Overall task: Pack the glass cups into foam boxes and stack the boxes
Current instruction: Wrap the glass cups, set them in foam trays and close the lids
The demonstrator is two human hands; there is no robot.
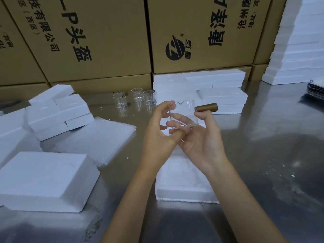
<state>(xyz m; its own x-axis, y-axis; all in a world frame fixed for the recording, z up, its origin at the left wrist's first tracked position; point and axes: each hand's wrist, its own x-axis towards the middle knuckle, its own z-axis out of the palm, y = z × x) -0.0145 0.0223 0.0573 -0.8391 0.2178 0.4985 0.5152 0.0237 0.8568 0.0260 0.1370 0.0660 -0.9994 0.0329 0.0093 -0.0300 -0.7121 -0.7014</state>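
Observation:
Both hands hold one clear glass cup point(184, 114) with a brown wooden side handle point(206, 107) above the table's middle. My left hand point(160, 132) pinches its left rim and wall. My right hand point(201, 139) supports its base from below, thumb up by the handle. Directly under the hands lies an open white foam box point(184, 186). Three more clear glass cups point(135, 99) stand upright at the back of the table.
Foam boxes lie at the near left point(43, 179), piled at the left point(57, 111) and stacked at the back right point(222, 92). Bubble-wrap sheets point(98, 142) lie left of centre. Cardboard cartons point(105, 41) wall the back. A tall foam stack point(298, 41) rises at right.

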